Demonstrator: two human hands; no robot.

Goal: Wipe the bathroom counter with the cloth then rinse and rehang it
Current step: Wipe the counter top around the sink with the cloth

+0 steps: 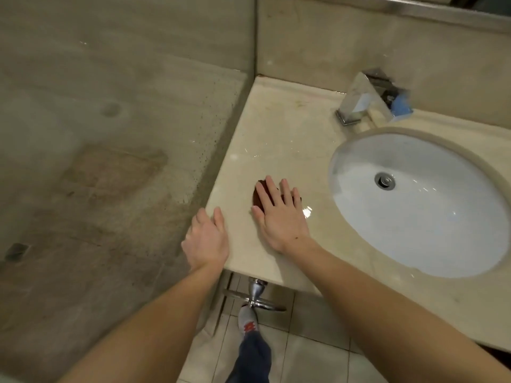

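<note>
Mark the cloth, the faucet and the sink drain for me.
cloth point(256, 198): head view, on its exposed dark left edge.
faucet point(356, 102): head view, on the chrome spout's flat side.
drain point(385, 181): head view, on the centre of the metal plug.

I see a beige stone wall point(318, 37) behind, spotted glass panel point(110, 106) at left, pale tiled floor point(304, 355) below, chrome towel ring point(256, 290) above it. Dim warm light.
</note>
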